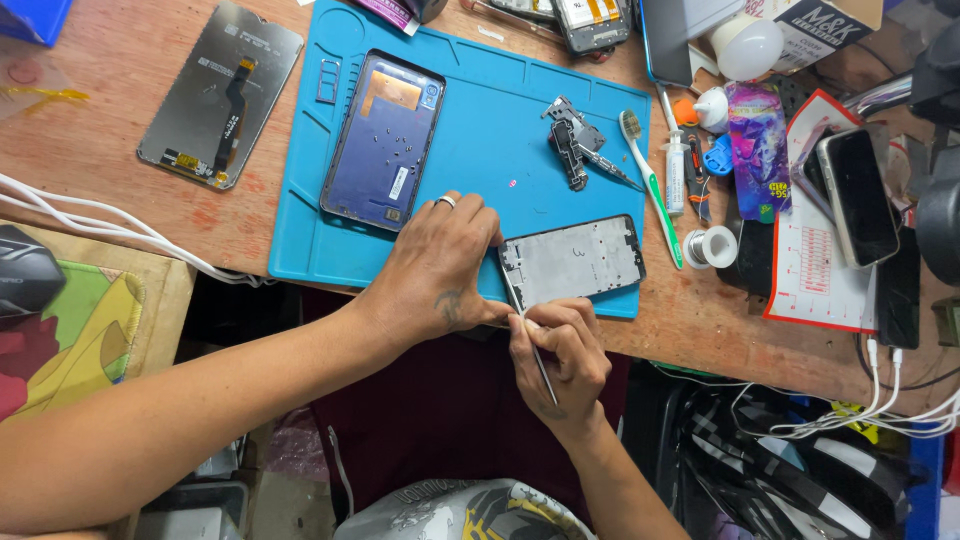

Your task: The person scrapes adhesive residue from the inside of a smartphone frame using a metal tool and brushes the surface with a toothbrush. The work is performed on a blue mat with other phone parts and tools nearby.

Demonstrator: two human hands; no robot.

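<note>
**Hands at the phone frame**

The right hand [560,355] pinches a thin tool [535,355], its tip at the frame's [572,262] left edge. The left hand [435,265], fingers curled, presses on the frame's corner. The frame lies on the blue mat [480,150], beside a back cover [383,140], on the tabletop [110,120].

Toothbrush [648,180], solder spool [714,245] (rt), LCD panel [220,95].

- The left hand [435,275] covers the phone frame's [575,262] left edge.
- The thin tool's [538,362] tip is hidden under the right hand [560,365].
- The blue box [35,15] is cut off at the top-left corner.
- The small parts [575,145] are too small to identify.
</note>
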